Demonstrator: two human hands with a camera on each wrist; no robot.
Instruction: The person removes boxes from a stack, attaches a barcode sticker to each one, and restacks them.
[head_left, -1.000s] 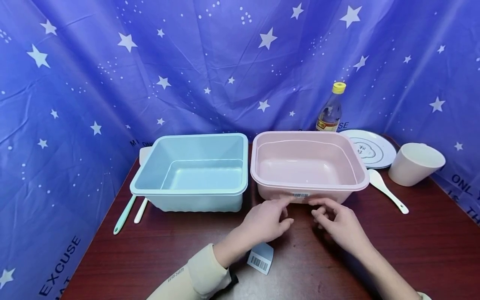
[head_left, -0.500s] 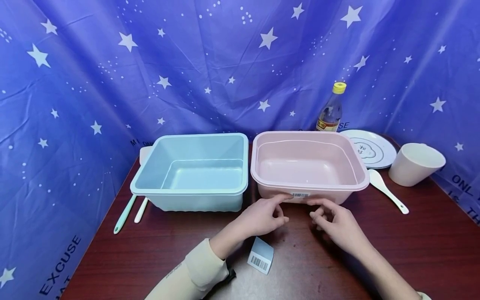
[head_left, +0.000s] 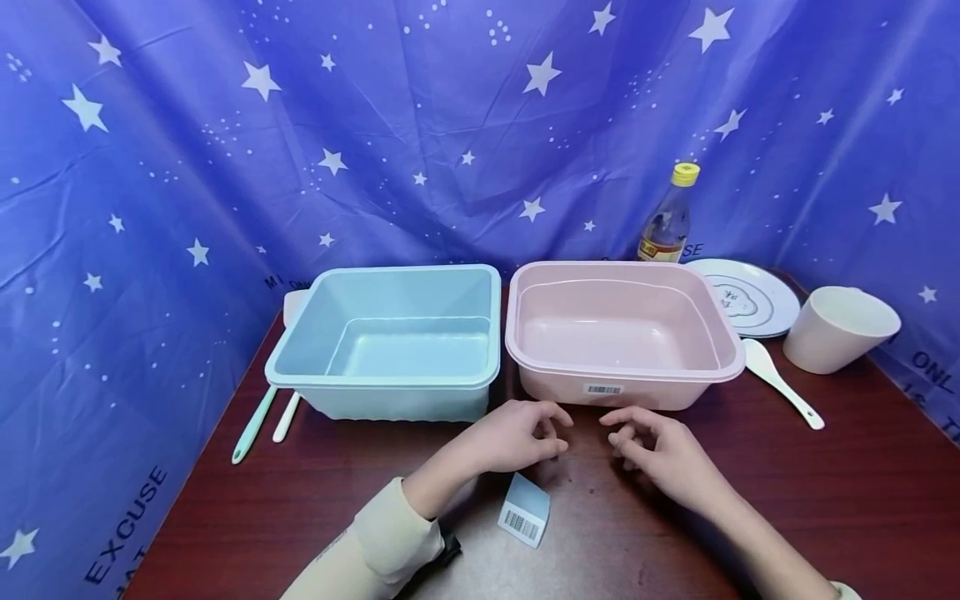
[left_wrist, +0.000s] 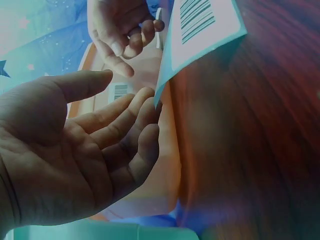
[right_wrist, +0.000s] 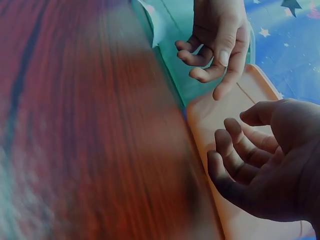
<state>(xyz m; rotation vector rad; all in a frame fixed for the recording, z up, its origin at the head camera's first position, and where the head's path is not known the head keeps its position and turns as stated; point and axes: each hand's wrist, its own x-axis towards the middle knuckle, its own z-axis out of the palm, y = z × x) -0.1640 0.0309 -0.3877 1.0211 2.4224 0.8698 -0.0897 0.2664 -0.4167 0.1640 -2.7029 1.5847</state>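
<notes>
In the head view a pink plastic basin (head_left: 622, 367) with a barcode sticker (head_left: 603, 389) on its front wall stands right of a light blue basin (head_left: 397, 392). My left hand (head_left: 513, 437) is in front of the pink basin's left part, fingers loosely bent and holding nothing. Facing it, my right hand (head_left: 667, 458) also holds nothing, its fingers relaxed just short of the basin's front. Both palms show bare in the wrist views. A folded tag with a barcode (head_left: 525, 510) lies on the table below my left hand.
A yellow-capped bottle (head_left: 670, 217) and a plate (head_left: 750, 296) are behind the pink basin's right side. Further right are a white mug (head_left: 838, 329) and a white spoon (head_left: 783, 383). Green (head_left: 255, 425) and white (head_left: 287, 417) handles stick out left of the blue basin. A starry curtain (head_left: 450, 125) hangs behind.
Both hands have drawn back from the pink basin's front, the left one also a little leftward, so the barcode sticker now shows whole. The basins stay in place; the view has shifted slightly.
</notes>
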